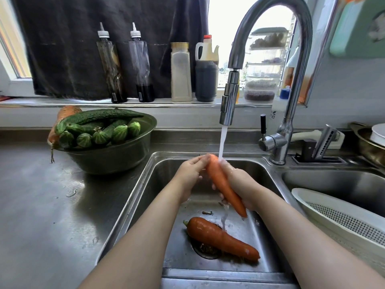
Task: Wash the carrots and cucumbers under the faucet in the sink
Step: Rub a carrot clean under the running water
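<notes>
Gripped in both hands' curled fingers (left hand [190,174], right hand [241,184]), the carrot [224,185] is best rotated under the stream [222,140]

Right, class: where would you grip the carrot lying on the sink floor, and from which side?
Grip the lying carrot at its thick stem end, from above, fingers across it: it lies flat in the sink, wet, tapering rightward, so the tip would likely slip.

Bright daylight from the window [229,28]; blown-out glare; edges curve, softly blurred.
</notes>
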`<state>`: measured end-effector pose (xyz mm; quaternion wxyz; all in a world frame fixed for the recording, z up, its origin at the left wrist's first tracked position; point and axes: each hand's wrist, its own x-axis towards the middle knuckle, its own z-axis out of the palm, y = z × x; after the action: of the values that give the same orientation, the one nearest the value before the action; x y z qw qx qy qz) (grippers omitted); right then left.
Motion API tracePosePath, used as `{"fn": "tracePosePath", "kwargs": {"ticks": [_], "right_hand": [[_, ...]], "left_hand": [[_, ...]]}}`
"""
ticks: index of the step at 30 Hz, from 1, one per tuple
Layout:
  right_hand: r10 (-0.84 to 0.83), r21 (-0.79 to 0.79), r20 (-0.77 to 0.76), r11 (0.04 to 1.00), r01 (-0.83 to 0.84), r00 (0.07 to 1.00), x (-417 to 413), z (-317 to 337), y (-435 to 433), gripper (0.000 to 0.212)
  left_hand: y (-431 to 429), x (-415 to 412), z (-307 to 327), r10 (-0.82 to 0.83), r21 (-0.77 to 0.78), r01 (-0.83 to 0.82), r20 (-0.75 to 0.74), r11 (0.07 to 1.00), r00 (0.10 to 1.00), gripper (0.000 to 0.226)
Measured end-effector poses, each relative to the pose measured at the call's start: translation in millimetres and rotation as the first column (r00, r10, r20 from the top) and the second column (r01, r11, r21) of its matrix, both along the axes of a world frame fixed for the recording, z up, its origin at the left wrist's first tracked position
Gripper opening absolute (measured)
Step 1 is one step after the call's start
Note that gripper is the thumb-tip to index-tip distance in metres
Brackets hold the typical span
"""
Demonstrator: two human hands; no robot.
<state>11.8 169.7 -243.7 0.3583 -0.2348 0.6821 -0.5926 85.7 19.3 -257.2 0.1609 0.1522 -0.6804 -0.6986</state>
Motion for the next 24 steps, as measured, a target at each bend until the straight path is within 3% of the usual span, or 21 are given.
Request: {"fn": "tracePosePath", "kwargs": {"ticks": [3, 6, 11, 14, 19, 21, 24], "right_hand": [[0.067, 0.005, 0.101, 0.998, -0.068, 0.993, 0.9, -1.5, -0.8, 0.058], [0.194, -0.124, 0.168, 0.977, -0.175, 0.967, -1.7, 0.1, 3.3, 0.038], [0.283, -0.275, 0.299, 0.940, -0.202, 0.911, -6.0, 0.1, 3.4, 0.038], [0.280, -0.290, 0.316, 0.938, -0.188, 0.906, -6.2, 2.3, 2.0, 0.036], [0.454, -0.412, 0.313, 0.856, -0.311, 0.834, -13.8, 5.7, 5.1, 0.045], [0.449, -0.409, 0.304, 0.858, -0.311, 0.840, -13.0, 4.0, 3.9, 0.046], [0.267, -0.291, 0.246, 0.937, -0.192, 0.932, -11.1, -0.8, -0.5, 0.036]], "left_hand": [[8.1, -0.6, 2.8, 0.124, 0.026, -0.124, 0.015, 0.992, 0.992, 0.067], [7.3, -0.9, 4.6, 0.164, 0.120, -0.169, 0.050, 0.978, 0.985, 0.064], [-3.9, 0.4, 10.3, -0.034, 0.310, 0.030, 0.009, 0.950, 0.999, 0.052], [-7.0, -0.6, 11.6, 0.036, 0.280, -0.022, -0.045, 0.960, 0.998, 0.047], [-9.9, 0.6, 8.8, 0.033, 0.311, 0.001, -0.104, 0.950, 0.994, 0.052], [-9.8, 0.1, 8.6, 0.017, 0.321, 0.017, -0.102, 0.947, 0.995, 0.052], [-7.1, -3.8, 7.3, 0.028, 0.299, 0.001, -0.092, 0.954, 0.995, 0.050]]}}
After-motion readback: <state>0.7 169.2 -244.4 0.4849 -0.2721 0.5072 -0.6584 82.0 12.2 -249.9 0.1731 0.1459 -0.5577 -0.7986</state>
